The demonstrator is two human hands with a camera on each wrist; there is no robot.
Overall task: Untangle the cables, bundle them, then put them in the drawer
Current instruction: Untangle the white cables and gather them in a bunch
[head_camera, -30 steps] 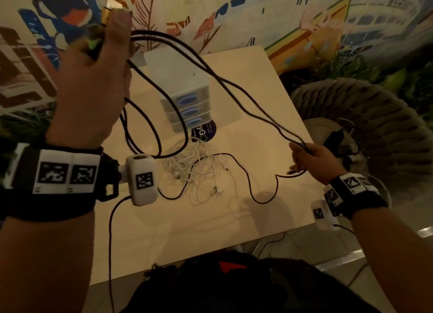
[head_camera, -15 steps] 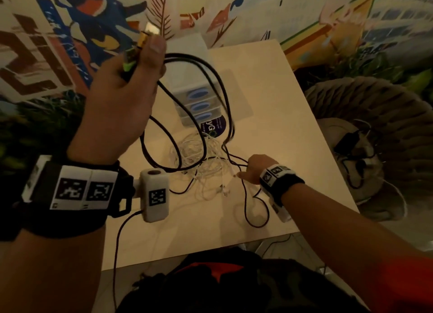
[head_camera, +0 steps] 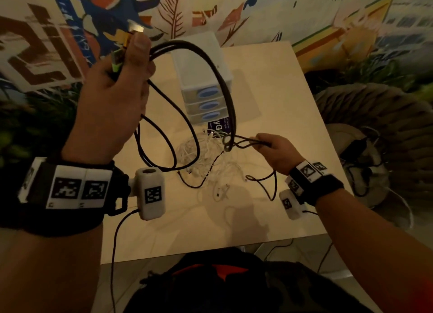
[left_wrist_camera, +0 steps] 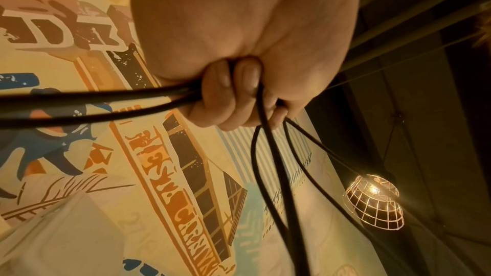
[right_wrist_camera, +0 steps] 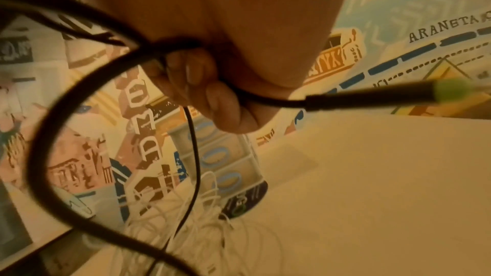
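Your left hand is raised at about ten o'clock over the pale wooden worktop, fingers curled round gathered loops of the thick black round cable, its green-collared metal plug pinched under your thumb. Your right hand, low at about three o'clock, grips the cable's free stretch just beside a tangle of thin white wires lying mid-worktop. The small white plastic three-drawer chest with blue oval handles stands at twelve o'clock, its drawers shut. To coil well, I judge you should lift the black strand clear of the white wires first, then feed each loop up to match the ones you hold, keeping slack loose to avoid dragging the tangle along.
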